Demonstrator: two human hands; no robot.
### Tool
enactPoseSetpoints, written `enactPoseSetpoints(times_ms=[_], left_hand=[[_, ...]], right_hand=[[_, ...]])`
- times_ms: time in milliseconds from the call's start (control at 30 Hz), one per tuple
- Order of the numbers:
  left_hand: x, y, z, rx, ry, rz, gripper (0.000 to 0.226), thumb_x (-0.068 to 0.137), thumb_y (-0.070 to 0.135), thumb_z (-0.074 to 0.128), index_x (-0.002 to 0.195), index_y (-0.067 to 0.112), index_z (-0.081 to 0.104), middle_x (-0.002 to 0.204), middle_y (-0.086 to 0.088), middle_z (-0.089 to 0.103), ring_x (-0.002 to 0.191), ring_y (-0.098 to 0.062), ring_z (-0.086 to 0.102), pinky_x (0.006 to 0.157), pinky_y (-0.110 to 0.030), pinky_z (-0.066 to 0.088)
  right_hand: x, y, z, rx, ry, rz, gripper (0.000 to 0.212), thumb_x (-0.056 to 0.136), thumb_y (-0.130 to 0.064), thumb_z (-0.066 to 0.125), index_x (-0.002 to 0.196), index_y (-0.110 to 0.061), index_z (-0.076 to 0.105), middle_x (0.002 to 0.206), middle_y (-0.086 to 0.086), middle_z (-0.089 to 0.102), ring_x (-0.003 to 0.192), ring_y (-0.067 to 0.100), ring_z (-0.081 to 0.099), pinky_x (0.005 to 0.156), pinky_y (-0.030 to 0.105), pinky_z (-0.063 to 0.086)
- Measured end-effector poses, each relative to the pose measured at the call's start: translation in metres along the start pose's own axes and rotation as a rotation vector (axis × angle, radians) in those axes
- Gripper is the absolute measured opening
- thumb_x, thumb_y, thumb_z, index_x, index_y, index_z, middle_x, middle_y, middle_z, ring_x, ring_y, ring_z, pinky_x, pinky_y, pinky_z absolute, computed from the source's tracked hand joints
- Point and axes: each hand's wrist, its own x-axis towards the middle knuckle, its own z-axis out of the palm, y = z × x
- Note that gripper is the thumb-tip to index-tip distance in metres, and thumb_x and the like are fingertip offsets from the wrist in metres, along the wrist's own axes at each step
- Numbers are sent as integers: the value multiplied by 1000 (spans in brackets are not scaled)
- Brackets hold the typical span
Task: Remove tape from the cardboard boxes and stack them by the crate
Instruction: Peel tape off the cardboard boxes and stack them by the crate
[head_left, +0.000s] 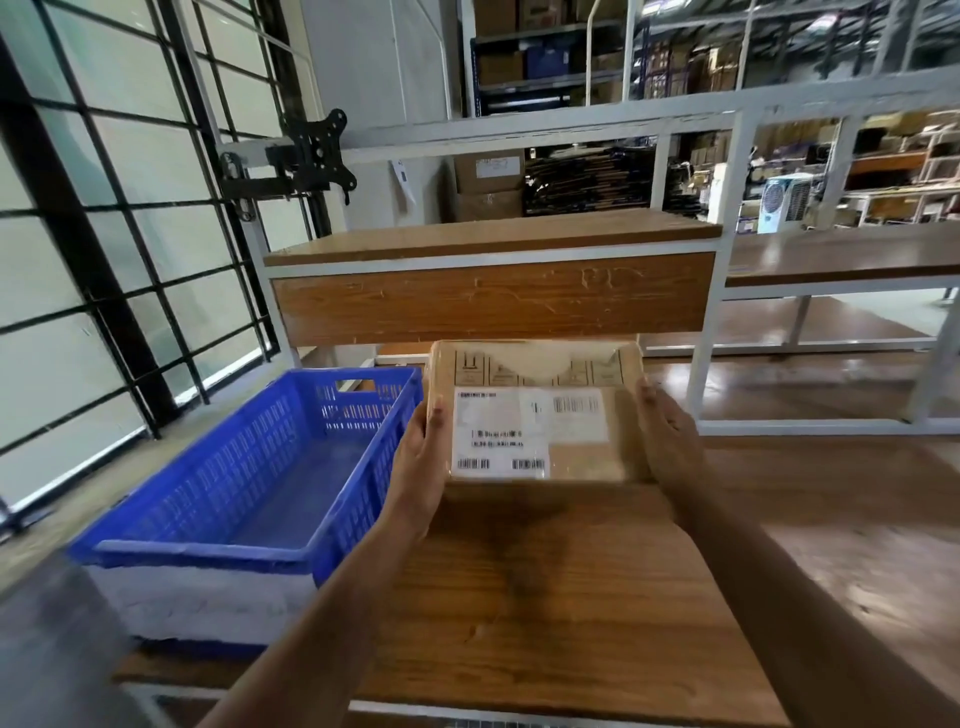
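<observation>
A flat cardboard box (576, 457) with a white shipping label (524, 431) and glossy tape across its top is held above the wooden table (545, 597). My left hand (418, 467) grips its left edge and my right hand (667, 441) grips its right edge. A blue plastic crate (249, 467) with a white lower band stands just left of the box; its inside looks empty. The image is slightly blurred.
A raised wooden shelf (493, 239) on a white metal frame stands behind the box. A window with black grid bars (104, 234) fills the left side. A black monitor mount (311, 150) juts out at the upper left. Warehouse racks with cartons (571, 62) lie beyond.
</observation>
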Motion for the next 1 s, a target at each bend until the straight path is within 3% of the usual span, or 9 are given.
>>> enactPoseSetpoints(times_ms=[133,267,433,500,567,700,767,833,1000], left_hand=[[10,-5,-12,-105,-102,-98,76,91,79,38,150,32,44,139,-3,63,130,-25,58,112,-52,39],[21,-5,-13,-139,-122,-147,79,86,83,46,149,37,44,145,0,58,136,-24,52,115,-56,33],[38,-12,-8,7,15,-164,84,78,82,62,148,40,42,144,6,56,134,-20,52,112,-55,40],[38,-2,-4,137,60,-77,76,85,71,63,147,31,46,134,7,61,125,-13,57,107,-43,47],[41,0,0,488,142,45,63,95,56,59,147,21,49,147,7,50,135,-13,46,111,-35,38],[46,-7,4,896,98,276,58,98,66,34,132,28,62,152,2,50,148,-15,32,118,-42,25],[48,-10,5,1067,63,367,72,96,73,21,131,27,62,149,0,53,149,-15,30,125,-48,13],[48,-8,5,1225,23,513,79,96,76,18,136,22,60,147,0,55,149,-17,32,126,-50,9],[46,-14,5,1276,31,639,74,96,73,36,137,17,60,138,-3,63,131,-20,55,113,-45,38]], right_hand=[[5,-10,1,34,-30,-20,71,73,-90,41,126,-45,58,125,-5,65,113,23,63,94,55,52],[10,-14,9,8,-102,-58,68,81,-78,51,138,-40,47,131,-6,60,115,18,62,94,48,54],[15,0,22,-316,-50,-46,61,88,-56,62,142,-30,46,152,-3,38,136,22,42,106,48,46],[18,-3,26,-549,-11,-112,63,92,-50,60,145,-19,46,160,2,26,146,24,27,116,47,32],[18,-7,30,-803,34,-280,51,98,-45,54,138,-13,55,157,8,33,146,27,28,118,47,29],[13,-15,45,-1074,-22,-466,47,98,-53,42,116,-15,64,122,4,64,115,21,58,100,38,45],[15,-18,50,-1162,-31,-450,60,93,-65,40,120,-15,59,122,3,63,112,18,57,91,32,47],[19,-22,51,-1226,-80,-451,73,89,-73,36,129,-13,53,132,6,58,120,19,54,95,33,45],[17,-22,50,-1378,-178,-494,79,93,-68,21,151,-16,33,156,4,37,144,19,33,117,34,24]])
